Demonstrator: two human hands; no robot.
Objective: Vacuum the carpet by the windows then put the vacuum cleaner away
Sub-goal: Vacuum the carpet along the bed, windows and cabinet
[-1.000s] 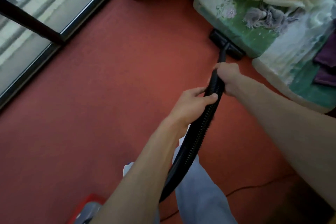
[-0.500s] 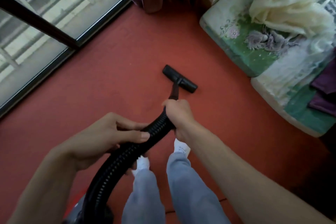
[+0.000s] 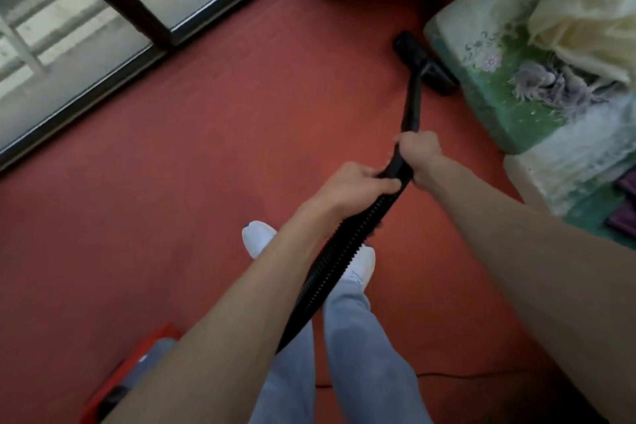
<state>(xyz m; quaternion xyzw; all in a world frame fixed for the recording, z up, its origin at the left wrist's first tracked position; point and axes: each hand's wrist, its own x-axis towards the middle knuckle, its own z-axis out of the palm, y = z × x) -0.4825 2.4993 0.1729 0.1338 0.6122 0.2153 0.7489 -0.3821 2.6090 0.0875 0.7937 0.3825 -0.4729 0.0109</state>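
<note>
Mid-vacuuming: the left hand (image 3: 358, 182) and right hand (image 3: 421, 155) both grip the black ribbed vacuum hose (image 3: 337, 251). Its flat black floor head (image 3: 426, 62) lies upper right on the red carpet (image 3: 206, 165), beside the green floral mattress (image 3: 499, 96). The next move is probably a pull back.

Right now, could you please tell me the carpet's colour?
The carpet is plain brick red; head view shows it.

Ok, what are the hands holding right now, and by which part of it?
The left hand grips the vacuum's ribbed hose at its top end; the right hand grips just ahead, at the base of the rigid wand.
</note>
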